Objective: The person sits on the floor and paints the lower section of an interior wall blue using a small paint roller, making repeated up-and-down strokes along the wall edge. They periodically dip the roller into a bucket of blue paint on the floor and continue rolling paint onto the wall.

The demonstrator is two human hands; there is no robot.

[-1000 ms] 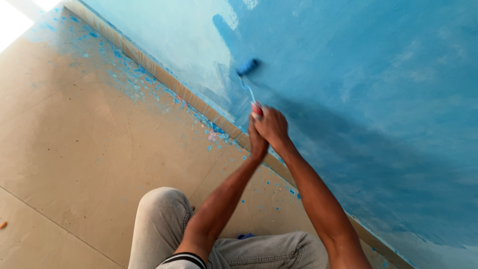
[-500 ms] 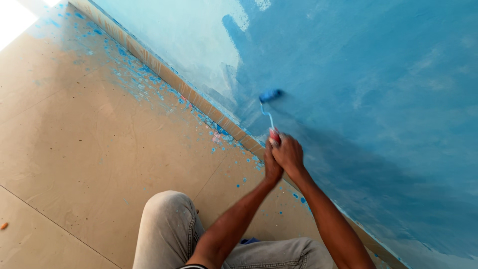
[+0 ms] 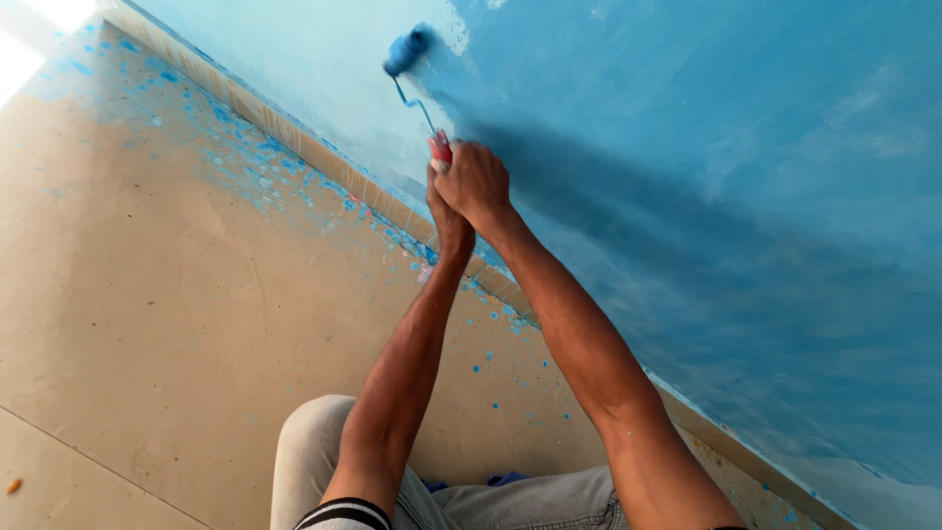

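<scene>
A small paint roller (image 3: 406, 49) with a blue-soaked sleeve and a red handle presses against the blue wall (image 3: 706, 147). Both hands clasp its handle together: my right hand (image 3: 478, 182) on top, my left hand (image 3: 444, 218) wrapped just below it. The roller head sits up and to the left of the hands, at the edge between the darker fresh blue paint and the paler patch of wall to the left. Both arms are stretched out toward the wall.
A tan tiled floor (image 3: 147, 294) lies to the left, speckled with blue paint drops near the beige skirting strip (image 3: 324, 162) at the wall's foot. My bent knee in light grey trousers (image 3: 314, 461) is at the bottom. Bright sunlight falls on the floor's top left corner.
The roller and both hands have moved up and to the left along the wall, with the arms now reaching further out.
</scene>
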